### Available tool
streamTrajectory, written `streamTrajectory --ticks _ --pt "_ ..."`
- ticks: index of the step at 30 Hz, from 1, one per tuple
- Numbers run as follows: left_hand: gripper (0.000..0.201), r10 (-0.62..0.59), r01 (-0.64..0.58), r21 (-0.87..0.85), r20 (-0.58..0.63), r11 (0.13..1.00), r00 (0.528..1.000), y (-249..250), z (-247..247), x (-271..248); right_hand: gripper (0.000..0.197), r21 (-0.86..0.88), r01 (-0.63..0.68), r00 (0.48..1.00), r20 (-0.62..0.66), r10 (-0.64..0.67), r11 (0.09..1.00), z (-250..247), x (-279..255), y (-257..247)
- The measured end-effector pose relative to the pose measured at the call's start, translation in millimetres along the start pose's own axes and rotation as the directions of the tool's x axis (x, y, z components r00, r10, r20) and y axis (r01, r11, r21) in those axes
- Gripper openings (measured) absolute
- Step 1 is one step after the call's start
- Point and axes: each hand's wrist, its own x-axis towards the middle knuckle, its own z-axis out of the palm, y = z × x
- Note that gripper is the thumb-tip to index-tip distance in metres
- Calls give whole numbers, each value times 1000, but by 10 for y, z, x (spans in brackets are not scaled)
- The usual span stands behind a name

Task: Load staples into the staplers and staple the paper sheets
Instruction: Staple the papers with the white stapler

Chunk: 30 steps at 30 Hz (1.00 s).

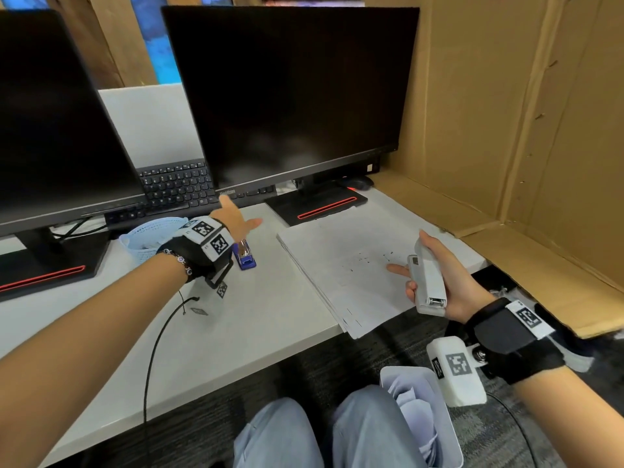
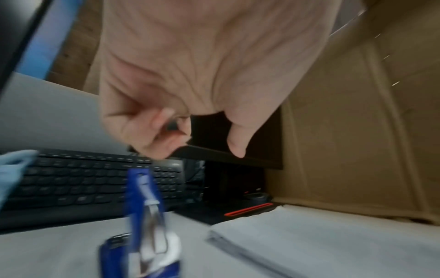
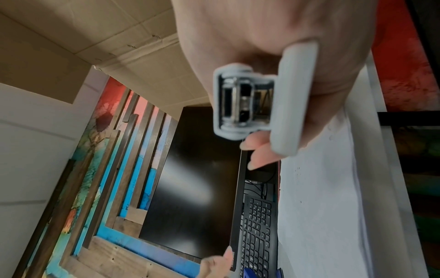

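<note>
A blue stapler (image 1: 245, 256) stands on the desk (image 1: 263, 309) with its top swung up, seen blurred in the left wrist view (image 2: 145, 225). My left hand (image 1: 236, 219) hovers just above and beyond it, not touching it. Its thumb sticks out and the other fingers (image 2: 147, 131) curl inward. A small dark thing shows between them, too blurred to name. My right hand (image 1: 435, 282) grips a white stapler (image 1: 427, 278) above the near right corner of the paper stack (image 1: 344, 275). That stapler's rear end (image 3: 250, 105) faces the wrist camera.
Two dark monitors (image 1: 293, 96) stand at the back with a black keyboard (image 1: 175, 187) between them. A light-blue basket (image 1: 148, 238) sits left of the blue stapler. Cardboard walls (image 1: 523, 130) close the right side. A white bin (image 1: 422, 417) with paper sits by my knees.
</note>
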Motion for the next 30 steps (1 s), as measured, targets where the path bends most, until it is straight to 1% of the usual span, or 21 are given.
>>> streamTrajectory --ticks 1,3,4,5,6,7,8,9,10,11,12,14,16,17,19,22,24,27,30 --pt "90 64 -63 20 -33 998 997 92 -12 -67 47 0 0 1000 1 0 1000 -1 4 0" --pt "82 188 -189 -19 -35 982 981 269 14 -226 46 -5 1 1000 -2 -1 1000 0 9 -4" --pt "76 263 -262 -62 5 963 965 349 49 -324 47 -5 -3 1000 -1 3 1000 -1 14 -6" --pt "71 347 -340 -89 80 936 934 417 103 -423 48 -4 -9 1000 0 9 1000 -2 14 -10" --pt "70 432 -425 -78 187 902 882 479 172 -523 49 -3 -15 1000 0 15 1000 -7 14 -18" --pt "72 492 -508 -37 313 861 812 524 246 -624 49 -2 -23 1000 1 23 1000 -12 12 -24" --pt "77 529 -586 1 430 810 731 556 324 -732 49 2 -32 999 5 32 999 -17 7 -29" --pt "83 540 -644 22 523 764 659 584 402 -840 49 12 -40 999 9 40 999 -25 2 -34" --pt "88 529 -678 40 591 734 609 605 485 -934 48 28 -45 999 12 45 999 -28 -7 -41" --pt "95 516 -702 62 632 710 578 633 562 -1023 47 42 -49 999 13 49 998 -33 -11 -42" --pt "100 506 -723 89 655 685 561 657 634 -1090 46 47 -52 999 14 52 998 -36 -13 -48" --pt "109 495 -751 145 669 644 554 715 733 -1207 46 40 -57 998 14 57 998 -36 -23 -53" --pt "112 500 -767 198 654 611 567 757 767 -1279 47 39 -59 998 20 58 998 -33 -26 -54" --pt "112 511 -775 224 640 591 575 783 770 -1309 48 41 -60 998 22 59 997 -39 -27 -56" --pt "105 546 -787 249 603 565 582 828 770 -1344 50 39 -65 998 24 64 997 -50 -31 -65" --pt "86 582 -787 217 566 578 584 864 755 -1327 52 22 -85 996 27 85 996 -76 -35 -82" --pt "80 583 -782 205 563 589 586 866 744 -1291 52 23 -87 996 24 86 996 -97 -37 -104" --pt "84 557 -785 223 595 579 580 861 746 -1240 53 26 -74 997 29 74 997 -109 -44 -152" --pt "95 546 -787 223 612 575 572 847 741 -1212 55 22 -63 997 41 62 998 -121 -59 -199"
